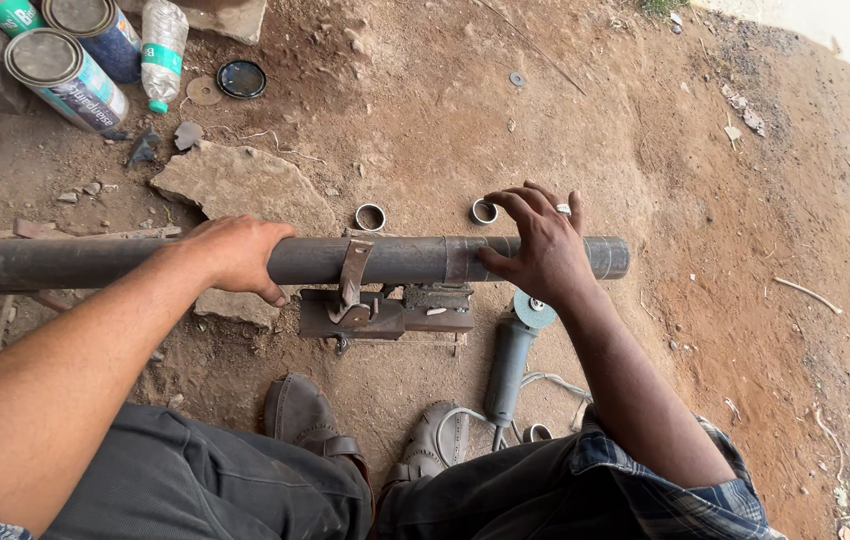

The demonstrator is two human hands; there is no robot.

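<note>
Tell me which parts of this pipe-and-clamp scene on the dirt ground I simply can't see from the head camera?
- Steel pipe: its left end runs off the picture's left edge.
- Left hand: fingertips curl behind the pipe, hidden.
- Clamp: the pipe covers its top, so the grip is unclear.
- Angle grinder: the right hand and forearm cover part of its disc.
- Paint tins: cut off by the top edge.

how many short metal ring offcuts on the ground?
3. One ring lies just beyond the pipe above the clamp; a second ring sits by the right hand fingertips; a third lies near the grinder cable. Others may be hidden.
</note>
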